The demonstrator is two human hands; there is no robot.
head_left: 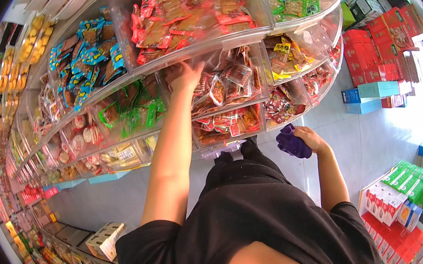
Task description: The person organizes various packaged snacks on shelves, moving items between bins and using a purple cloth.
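Note:
My left hand [184, 74] reaches into a clear plastic bin on the middle tier of a snack display, beside dark red vacuum-packed snacks [234, 79]. Its fingers are partly blurred and lie under the lip of the upper bin, so whether they hold anything is unclear. Above them, an upper bin [201, 49] holds red-edged snack packets [181, 13]. Away from the bins, at the right of my body, my right hand [309, 139] grips a bunched purple cloth [292, 141].
Blue packets [88, 60] fill the bin at upper left, and green packets [133, 108] lie below them. Stacked red cartons [379, 48] and teal boxes [378, 89] stand on the right. A cardboard box [106, 242] is at lower left. Green and white boxes [412, 182] are stacked at lower right.

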